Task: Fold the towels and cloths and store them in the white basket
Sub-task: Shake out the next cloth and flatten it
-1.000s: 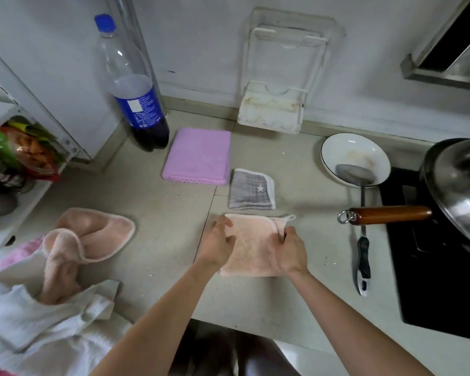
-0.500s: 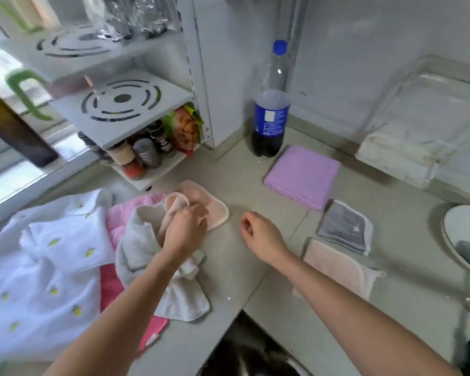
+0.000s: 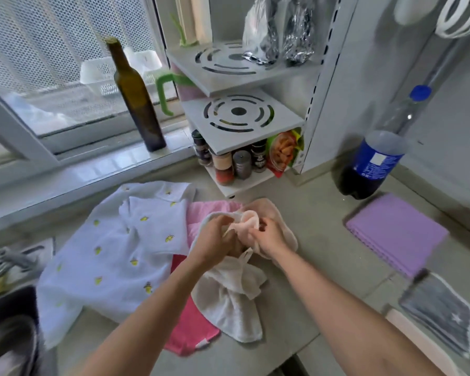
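The peach cloth [image 3: 258,223] sits at the centre of the frame, bunched on the pile of unfolded laundry. The left hand [image 3: 217,237] grips a fold of it with curled fingers; the right hand [image 3: 269,236] pinches the same bunched fold from the right side. Directly below the hands lies a crumpled cream towel [image 3: 231,302], which overlaps a pink towel [image 3: 193,329]. To the left, a white cloth with yellow motifs [image 3: 114,256] is spread on the grey counter [image 3: 323,240]. At the right of the frame a folded purple cloth [image 3: 396,234] lies flat; a folded grey cloth [image 3: 440,313] lies at lower right. A dark soda bottle [image 3: 372,164] stands just behind the purple cloth. A white shelf rack [image 3: 239,115] occupies the upper centre, and a green glass bottle [image 3: 136,99] stands on the window sill at upper left.
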